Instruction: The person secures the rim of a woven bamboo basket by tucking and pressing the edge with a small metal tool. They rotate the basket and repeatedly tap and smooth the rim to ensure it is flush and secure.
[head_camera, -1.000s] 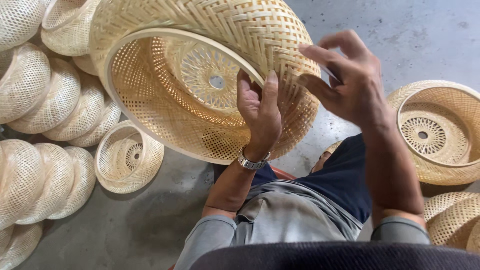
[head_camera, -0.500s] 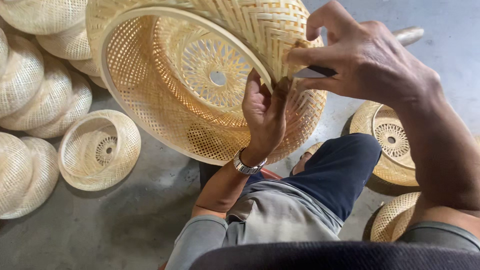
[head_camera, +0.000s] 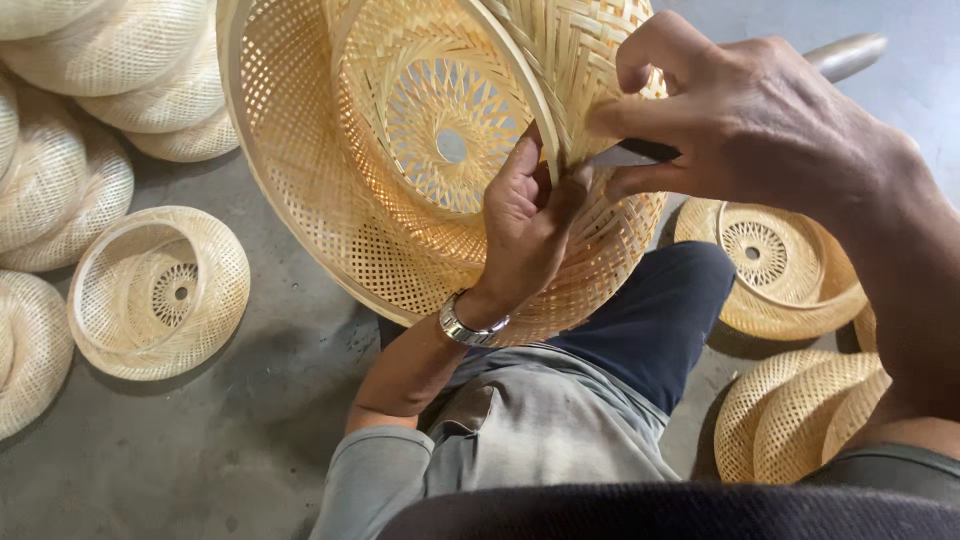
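Woven pale bamboo is what we have raised over our lap: a large round openwork basket-like shade (head_camera: 400, 160), tilted with its open side toward us, our left hand (head_camera: 525, 225) clamped on its rim strip with the thumb pressed just beside the working spot. Our right hand (head_camera: 740, 130) is closed around a metal-bladed knife (head_camera: 640, 153) whose tip touches the weave right at that thumb, so a slip could nick the thumb or split a strip. Farther off, finished woven shades (head_camera: 160, 290) lie about the grey concrete floor (head_camera: 250, 450).
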